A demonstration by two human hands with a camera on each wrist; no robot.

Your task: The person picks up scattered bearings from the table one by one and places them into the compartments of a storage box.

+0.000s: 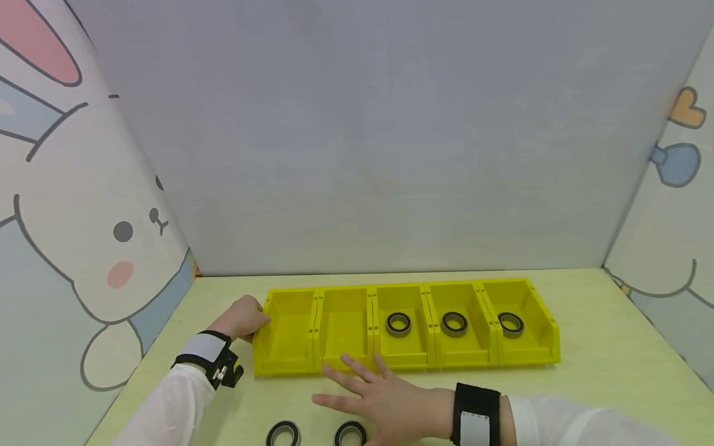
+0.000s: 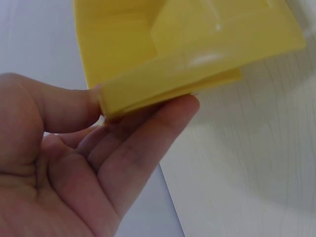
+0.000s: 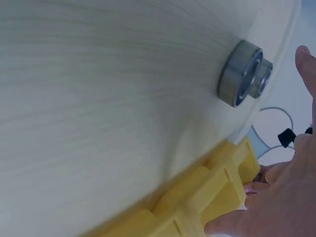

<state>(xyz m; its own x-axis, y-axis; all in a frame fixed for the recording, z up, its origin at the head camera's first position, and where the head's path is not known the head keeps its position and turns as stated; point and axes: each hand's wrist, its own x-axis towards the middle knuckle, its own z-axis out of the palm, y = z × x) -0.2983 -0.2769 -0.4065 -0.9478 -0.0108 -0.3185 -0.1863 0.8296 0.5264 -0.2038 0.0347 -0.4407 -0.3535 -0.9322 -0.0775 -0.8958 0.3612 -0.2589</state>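
Note:
My left hand (image 1: pixel 241 319) grips the left side wall of a row of yellow plastic bins (image 1: pixel 284 367). In the left wrist view, the thumb lies on one side of the wall (image 2: pixel 182 66) and the fingers on the other. My right hand (image 1: pixel 393 399) is held over the table in front of the bins, fingers spread and straight, holding nothing. Near it lie two ring-shaped ball bearings, one on the left (image 1: pixel 282 425) and another (image 1: pixel 350 425) beside the palm. The right wrist view shows a bearing (image 3: pixel 231 79) on the table, with the second partly behind it.
Each of the three bins on the right holds one bearing: the middle one (image 1: pixel 388 324), another (image 1: pixel 444 324) and the rightmost (image 1: pixel 512 333). The two left bins show bare floors. A pale table (image 1: pixel 602 334) carries everything, with a grey wall (image 1: pixel 390 155) behind and cartoon-printed panels at both sides.

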